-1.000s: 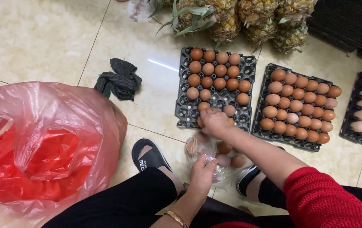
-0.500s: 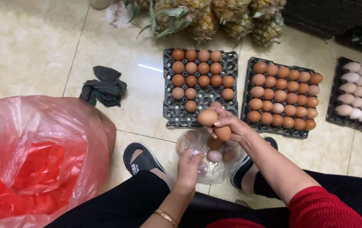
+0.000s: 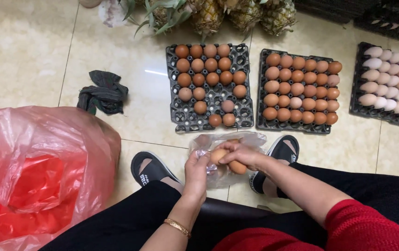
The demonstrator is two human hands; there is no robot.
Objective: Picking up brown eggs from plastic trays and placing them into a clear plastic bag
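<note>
- Around the hands, on the tiled floor (image 3: 32, 51), lie three egg trays: a partly filled black tray (image 3: 211, 86) of brown eggs just beyond the hands, a full tray (image 3: 300, 89) of brown eggs beside it, and a tray of pale eggs (image 3: 390, 83) at the right edge.
- Pineapples (image 3: 218, 14) stand at the top, behind the trays.
- A dark cloth (image 3: 103, 92) lies on the floor to the left, well apart from the trays.
- A large red plastic bag (image 3: 32, 176) fills the lower left corner.
- Two black sandals (image 3: 150, 168) on the person's feet stand on either side of a small clear plastic bag (image 3: 218, 179), which sits on the floor between them, just in front of the partly filled tray.
- The left hand (image 3: 197, 174) grips the mouth of the clear bag, fingers closed on the plastic; a gold bracelet (image 3: 177, 227) is on this wrist.
- The right hand (image 3: 242, 155), with a red sleeve (image 3: 371, 227) on its arm, reaches from the right and holds brown eggs (image 3: 219, 155) at the bag's opening, fingers curled over them.
</note>
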